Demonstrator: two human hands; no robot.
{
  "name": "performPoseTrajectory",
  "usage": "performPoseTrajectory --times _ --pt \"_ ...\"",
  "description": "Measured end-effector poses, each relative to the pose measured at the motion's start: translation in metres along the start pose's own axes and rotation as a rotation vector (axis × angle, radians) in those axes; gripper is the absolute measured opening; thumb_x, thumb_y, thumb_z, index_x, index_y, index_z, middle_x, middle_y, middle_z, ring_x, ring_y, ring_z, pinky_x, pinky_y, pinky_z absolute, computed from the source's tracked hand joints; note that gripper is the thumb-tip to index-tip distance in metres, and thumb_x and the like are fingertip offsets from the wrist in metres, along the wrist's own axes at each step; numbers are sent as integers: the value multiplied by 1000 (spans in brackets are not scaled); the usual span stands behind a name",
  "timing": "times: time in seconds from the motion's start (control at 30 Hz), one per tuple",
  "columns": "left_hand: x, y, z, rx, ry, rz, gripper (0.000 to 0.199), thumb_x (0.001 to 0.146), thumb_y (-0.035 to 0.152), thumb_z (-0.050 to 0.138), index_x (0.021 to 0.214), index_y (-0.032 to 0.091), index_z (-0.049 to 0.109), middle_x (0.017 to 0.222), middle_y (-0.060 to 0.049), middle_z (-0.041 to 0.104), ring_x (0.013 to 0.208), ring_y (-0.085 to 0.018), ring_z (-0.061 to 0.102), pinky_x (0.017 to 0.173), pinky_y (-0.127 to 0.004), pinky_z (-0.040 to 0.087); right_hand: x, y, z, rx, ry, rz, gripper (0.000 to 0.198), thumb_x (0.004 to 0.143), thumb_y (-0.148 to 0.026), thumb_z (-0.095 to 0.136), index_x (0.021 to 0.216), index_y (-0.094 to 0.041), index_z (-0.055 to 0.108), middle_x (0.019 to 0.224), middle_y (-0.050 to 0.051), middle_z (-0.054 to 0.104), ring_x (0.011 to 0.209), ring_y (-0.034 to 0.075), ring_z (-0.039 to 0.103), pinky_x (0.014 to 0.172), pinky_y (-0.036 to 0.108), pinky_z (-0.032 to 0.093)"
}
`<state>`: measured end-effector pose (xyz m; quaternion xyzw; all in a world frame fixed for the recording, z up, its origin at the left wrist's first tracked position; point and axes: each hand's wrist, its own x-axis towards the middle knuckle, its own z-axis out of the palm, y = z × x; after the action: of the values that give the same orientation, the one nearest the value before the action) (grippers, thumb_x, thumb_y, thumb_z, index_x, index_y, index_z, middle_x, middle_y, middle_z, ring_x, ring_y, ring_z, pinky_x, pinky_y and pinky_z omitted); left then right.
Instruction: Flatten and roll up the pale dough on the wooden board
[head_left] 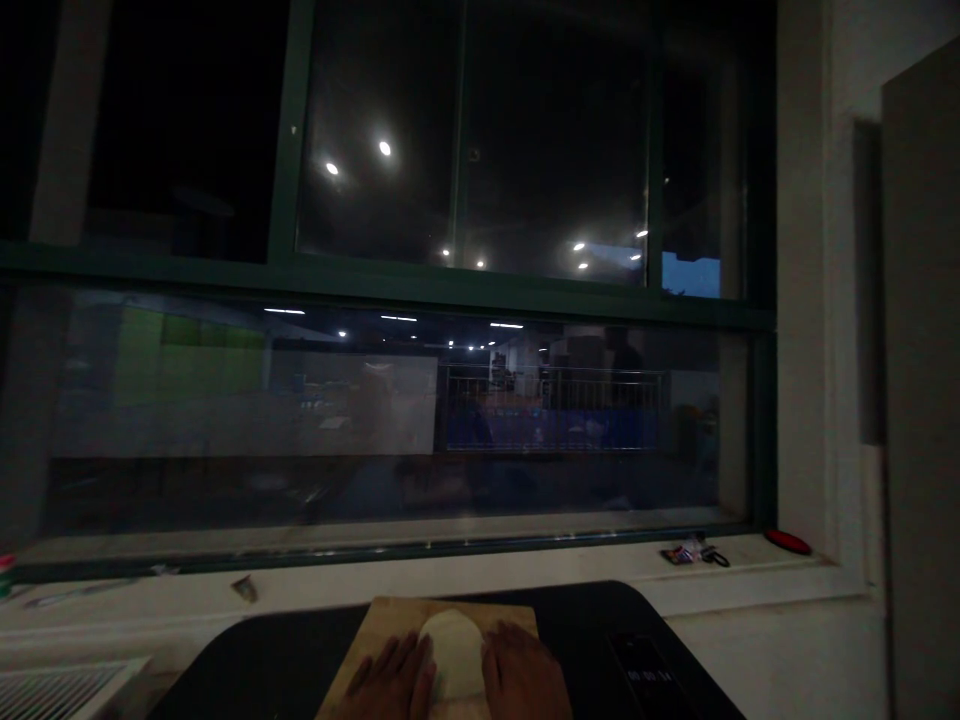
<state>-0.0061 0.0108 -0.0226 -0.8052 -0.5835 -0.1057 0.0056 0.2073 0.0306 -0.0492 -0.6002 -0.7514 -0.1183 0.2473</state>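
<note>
A pale, rounded piece of dough [454, 655] lies on a wooden board [405, 612] at the bottom middle of the head view. Against its left side rests my left hand [394, 682], with the fingers stretched forward over the board and slightly apart. On the opposite side my right hand [523, 675] touches the dough's edge, its fingers extended and low. Neither hand is wrapped round the dough. The lower part of both hands and the dough's near end run out of the picture.
The board lies on a dark table [592, 610] with rounded corners. To the right is a phone [643, 672] showing lit digits. Behind, the window sill [555, 572] carries small items [694, 551] and a red oval object [787, 542]. A slatted white unit [71, 690] stands at left.
</note>
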Motion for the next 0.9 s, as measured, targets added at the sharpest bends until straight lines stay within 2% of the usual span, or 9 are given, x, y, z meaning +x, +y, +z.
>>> performPoseTrajectory --times 0.07,0.2,0.27,0.37,0.43,0.53,0.7,0.83,0.9 --pt "7 4 -10 60 21 11 50 95 31 30 140 24 51 146 -9 51 135 -30 45 107 -54 39 11 -4 -11 1 -28 23 41 99 -28 32 106 -24 72 115 7 71 110 26 64 94 43 49" --pt "23 2 -19 122 51 43 50 92 24 31 136 23 55 138 -11 58 126 -30 53 101 -53 43 27 -7 -21 3 -26 26 43 99 -27 30 93 -23 72 103 7 71 101 25 65 86 40 50" --pt "31 -2 -19 99 66 48 47 94 26 30 131 23 58 135 -11 60 124 -29 53 102 -51 42 28 -6 -20 28 -16 47 44 100 -24 27 94 -21 71 102 8 71 99 22 66 87 35 49" --pt "42 -8 -18 11 65 15 43 97 34 29 126 26 60 132 -9 62 125 -27 52 105 -48 39 27 -2 -17 68 -66 95 45 101 -26 23 98 -19 68 97 8 72 91 20 69 78 30 49" --pt "47 -11 -16 -24 85 -38 46 98 37 27 131 26 57 135 -9 60 126 -27 51 106 -48 39 31 2 -16 72 -110 100 42 102 -29 25 103 -20 66 93 7 73 84 21 70 70 30 49" --pt "53 -14 -13 5 109 -119 52 98 37 20 139 25 50 145 -9 52 133 -30 45 106 -54 37 45 6 -15 37 -109 53 38 102 -31 27 107 -20 64 87 7 73 80 22 71 65 30 47" --pt "59 -15 -11 71 2 -115 54 92 30 30 142 23 47 152 -12 44 139 -33 38 108 -64 31 70 11 -4 3 -104 1 39 101 -29 27 97 -21 66 84 7 71 80 21 68 71 29 46" --pt "58 -11 -15 54 21 -126 55 93 29 26 143 19 47 151 -15 43 140 -33 37 108 -65 30 70 16 7 16 -83 -40 39 99 -20 28 102 -20 67 103 7 69 101 20 62 90 31 42" --pt "55 -7 -15 38 29 -134 56 93 31 26 144 16 45 151 -16 43 140 -33 37 109 -64 30 65 19 9 34 -67 -55 37 96 -17 31 107 -22 67 110 6 68 104 19 60 94 32 41"
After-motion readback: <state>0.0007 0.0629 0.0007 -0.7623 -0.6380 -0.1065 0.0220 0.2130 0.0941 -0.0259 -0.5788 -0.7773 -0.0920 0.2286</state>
